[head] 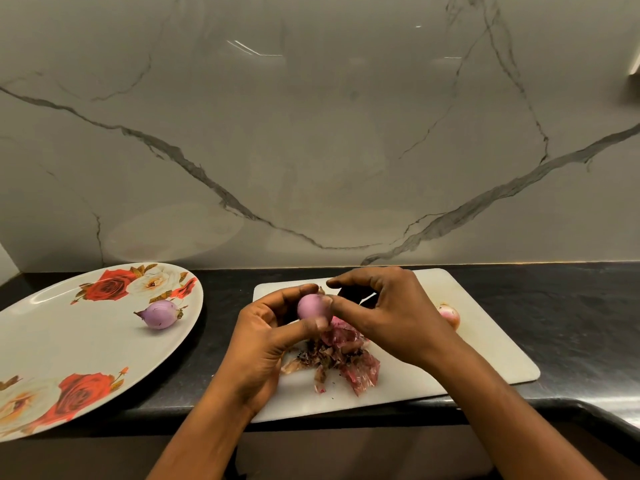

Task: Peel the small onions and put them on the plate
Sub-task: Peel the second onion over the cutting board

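Observation:
My left hand (266, 337) grips a small purple onion (311, 306) above the white cutting board (485, 341). Thumb and fingers of my right hand (388, 313) pinch at the onion's right side, where a bit of skin shows. A peeled purple onion (160, 314) lies on the large rose-patterned plate (69, 341) at the left. Another onion (450, 315), still in its pale pink skin, lies on the board behind my right hand and is partly hidden by it.
A heap of loose onion skins (343, 362) lies on the board below my hands. The board sits on a black countertop (571, 306) whose front edge curves at the right. A marble wall rises behind.

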Tool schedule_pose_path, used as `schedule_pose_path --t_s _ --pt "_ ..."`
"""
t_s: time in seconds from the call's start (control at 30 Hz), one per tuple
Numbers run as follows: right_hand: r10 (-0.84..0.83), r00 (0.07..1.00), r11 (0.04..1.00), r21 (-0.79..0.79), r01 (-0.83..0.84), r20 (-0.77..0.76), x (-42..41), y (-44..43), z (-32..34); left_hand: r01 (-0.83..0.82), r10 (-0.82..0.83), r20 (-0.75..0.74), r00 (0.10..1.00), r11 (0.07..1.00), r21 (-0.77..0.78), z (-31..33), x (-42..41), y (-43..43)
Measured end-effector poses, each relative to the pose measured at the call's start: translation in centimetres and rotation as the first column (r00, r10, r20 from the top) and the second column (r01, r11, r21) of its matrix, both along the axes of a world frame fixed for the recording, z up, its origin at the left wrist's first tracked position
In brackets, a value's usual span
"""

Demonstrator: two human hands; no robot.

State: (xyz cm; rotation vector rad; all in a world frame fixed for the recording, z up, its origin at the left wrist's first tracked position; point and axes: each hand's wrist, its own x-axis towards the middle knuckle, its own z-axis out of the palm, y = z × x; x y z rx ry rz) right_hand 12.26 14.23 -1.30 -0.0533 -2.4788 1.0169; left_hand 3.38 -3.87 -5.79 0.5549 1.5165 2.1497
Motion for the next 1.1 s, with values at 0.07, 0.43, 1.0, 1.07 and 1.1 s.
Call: schedule_pose_path --t_s 0.07,0.43,1.0,1.07,1.1 --pt "0.014 1.0 1.0 -0.009 -0.014 0.014 -0.2 -0.2 0.0 0.0 -0.002 -0.048 0.999 0.999 -0.042 0.0 0.1 0.0" --pt "0.003 0.999 0.993 -0.121 0.003 0.05 -0.5 0.0 -0.6 -0.049 0.038 -0.115 0.993 0.995 -0.092 0.0 0.3 0.0" --pt "0.058 0.996 0.601 -0.799 0.024 0.073 -1.2 -1.6 -1.7 0.04 -0.04 0.044 0.998 0.999 0.004 0.1 0.0 -0.3" --pt "0.087 0.992 0.531 -0.847 0.028 0.087 -1.1 -1.6 -1.6 0.048 -0.049 0.065 0.997 0.999 0.01 0.0 -0.1 -0.4" --pt "0.102 0.991 0.507 -0.862 0.026 0.089 -1.1 -1.6 -1.5 0.051 -0.052 0.075 0.996 0.999 0.015 0.0 -0.2 -0.4"
